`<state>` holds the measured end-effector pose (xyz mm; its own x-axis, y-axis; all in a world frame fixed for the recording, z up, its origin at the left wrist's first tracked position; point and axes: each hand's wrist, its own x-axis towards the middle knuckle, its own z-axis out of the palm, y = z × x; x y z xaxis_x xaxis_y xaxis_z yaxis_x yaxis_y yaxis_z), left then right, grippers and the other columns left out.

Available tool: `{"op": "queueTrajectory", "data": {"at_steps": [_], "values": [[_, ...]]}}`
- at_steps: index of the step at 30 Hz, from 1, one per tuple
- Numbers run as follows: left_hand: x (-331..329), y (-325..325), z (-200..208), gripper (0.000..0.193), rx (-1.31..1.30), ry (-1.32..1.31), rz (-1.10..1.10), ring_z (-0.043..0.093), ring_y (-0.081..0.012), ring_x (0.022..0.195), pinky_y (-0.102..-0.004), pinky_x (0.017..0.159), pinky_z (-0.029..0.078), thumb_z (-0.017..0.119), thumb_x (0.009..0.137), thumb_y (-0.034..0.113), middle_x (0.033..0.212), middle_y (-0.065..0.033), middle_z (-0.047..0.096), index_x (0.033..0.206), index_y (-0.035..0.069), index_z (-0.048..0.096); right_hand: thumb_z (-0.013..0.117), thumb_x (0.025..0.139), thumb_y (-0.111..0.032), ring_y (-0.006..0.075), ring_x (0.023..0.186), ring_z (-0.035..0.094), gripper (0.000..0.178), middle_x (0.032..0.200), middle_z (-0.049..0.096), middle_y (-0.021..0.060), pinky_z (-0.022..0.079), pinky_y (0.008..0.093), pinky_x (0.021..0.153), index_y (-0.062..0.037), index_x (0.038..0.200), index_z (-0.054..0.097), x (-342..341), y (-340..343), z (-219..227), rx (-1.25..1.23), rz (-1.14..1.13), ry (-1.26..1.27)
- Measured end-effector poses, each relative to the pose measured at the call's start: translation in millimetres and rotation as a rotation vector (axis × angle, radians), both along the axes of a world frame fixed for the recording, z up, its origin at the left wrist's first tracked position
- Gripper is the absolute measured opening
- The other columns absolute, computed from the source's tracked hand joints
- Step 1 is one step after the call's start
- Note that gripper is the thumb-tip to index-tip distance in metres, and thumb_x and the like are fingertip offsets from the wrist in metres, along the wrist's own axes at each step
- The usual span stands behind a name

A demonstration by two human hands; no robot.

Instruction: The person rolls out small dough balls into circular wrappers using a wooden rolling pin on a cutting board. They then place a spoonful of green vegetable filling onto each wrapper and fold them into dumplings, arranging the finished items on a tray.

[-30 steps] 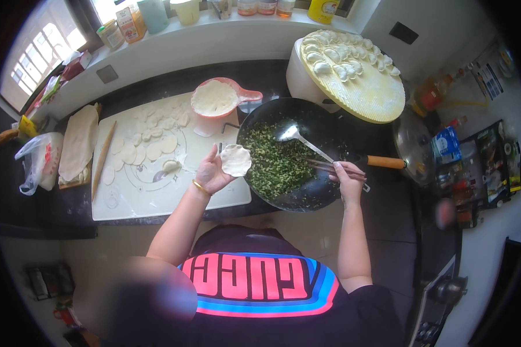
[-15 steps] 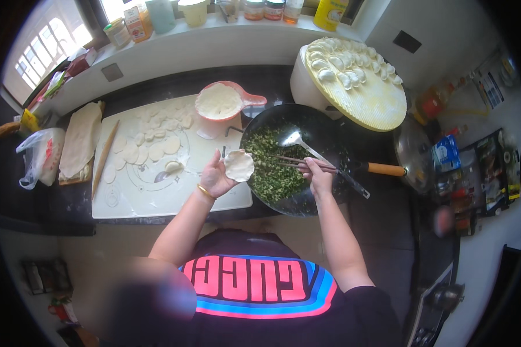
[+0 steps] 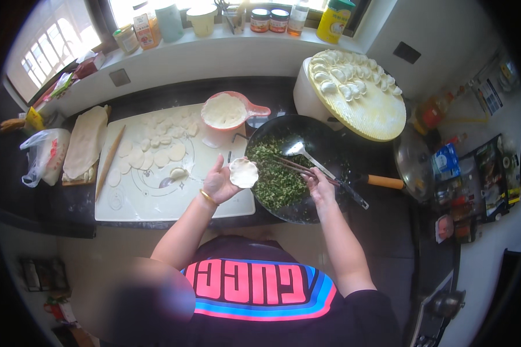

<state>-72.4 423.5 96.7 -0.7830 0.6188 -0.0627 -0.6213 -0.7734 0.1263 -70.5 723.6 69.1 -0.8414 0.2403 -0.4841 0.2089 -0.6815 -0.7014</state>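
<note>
A round dumpling wrapper (image 3: 244,173) lies across the fingers of my left hand (image 3: 217,184), which holds it near the wok's left rim, thumb raised. My right hand (image 3: 320,188) grips a pair of chopsticks (image 3: 296,166). Their tips reach into chopped green filling (image 3: 279,189) in the dark wok (image 3: 328,134). A metal spatula (image 3: 296,149) rests in the wok, its handle passing beside my right hand. On the pale mat (image 3: 220,207) lie several flat wrappers (image 3: 176,152) and one folded dumpling (image 3: 178,173).
A flour-filled pink measuring jug (image 3: 255,110) stands behind the mat. Rows of dumplings (image 3: 344,72) cover part of a round yellow tray (image 3: 382,118) at back right. A rolling pin (image 3: 109,165) lies at the mat's left edge. The wok's wooden handle (image 3: 386,182) points right.
The whole view has shifted slightly, with the counter appearing a little lower. Both hands keep their holds, and the chopstick tips stay in the filling.
</note>
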Motion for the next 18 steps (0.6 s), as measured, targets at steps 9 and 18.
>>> {"op": "queueTrajectory", "data": {"at_steps": [9, 18], "values": [[-25, 42, 24, 0.074, -0.141, -0.128, -0.009, 0.035, -0.0345, 0.126, -0.0483, 0.106, 0.025, 0.024, 0.091, 0.057, 0.136, -0.0202, 0.036, 0.133, -0.004, 0.028, 0.058, 0.087, -0.01, 0.0192, 0.074, 0.065, 0.013, 0.086, 0.064, 0.0103, 0.051, 0.0205, 0.054, 0.0002, 0.095, 0.06, 39, 0, 74, 0.328, 0.047, 0.298], [-28, 55, 29, 0.07, -0.145, -0.158, -0.018, 0.038, -0.036, 0.123, -0.0558, 0.101, 0.03, 0.02, 0.092, 0.056, 0.131, -0.0195, 0.04, 0.133, -0.001, 0.03, 0.064, 0.075, 0.005, 0.023, 0.077, 0.066, 0.013, 0.086, 0.066, 0.0159, 0.052, 0.0282, 0.068, 0.0029, 0.088, 0.064, 74, -25, 129, 1.326, 0.273, 1.072]]}}
